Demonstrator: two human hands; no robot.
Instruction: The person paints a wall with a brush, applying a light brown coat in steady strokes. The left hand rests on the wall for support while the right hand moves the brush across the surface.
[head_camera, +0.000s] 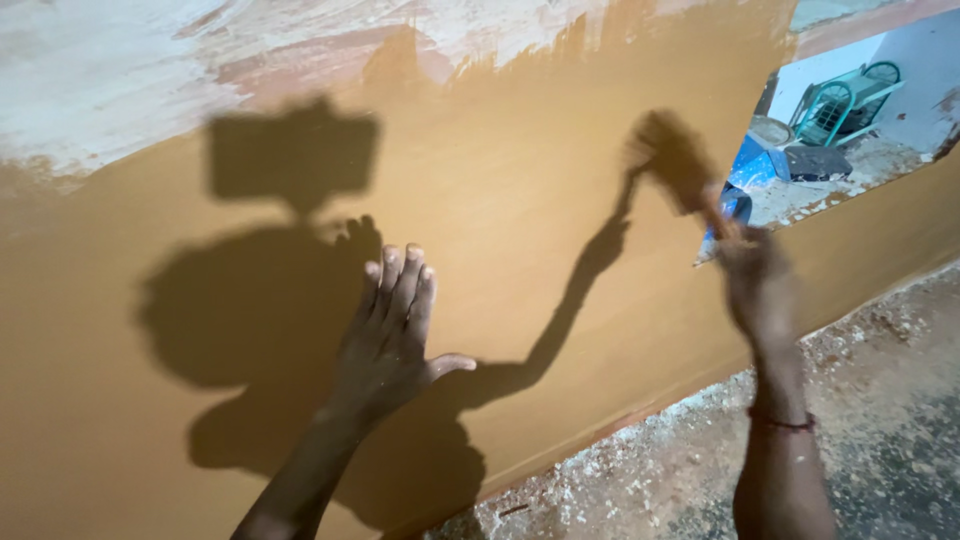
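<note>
Both arms are seen close up. At the left, the left hand (395, 335) is laid flat and wide open on the wall (520, 190), touching the brown paint. At the right, the right hand (755, 285) is closed around a paintbrush (680, 165), which is blurred. Most of the wall is painted brown. Only the top left corner is left white and patchy. A window opening (850, 110) is seen at the right edge.

I see both forearms bare, no sleeves in view. My left hand (392, 335) wears no ring or glove. My right hand (755, 285) is blurred; a thin red thread bracelet (782, 424) circles that wrist.
</note>
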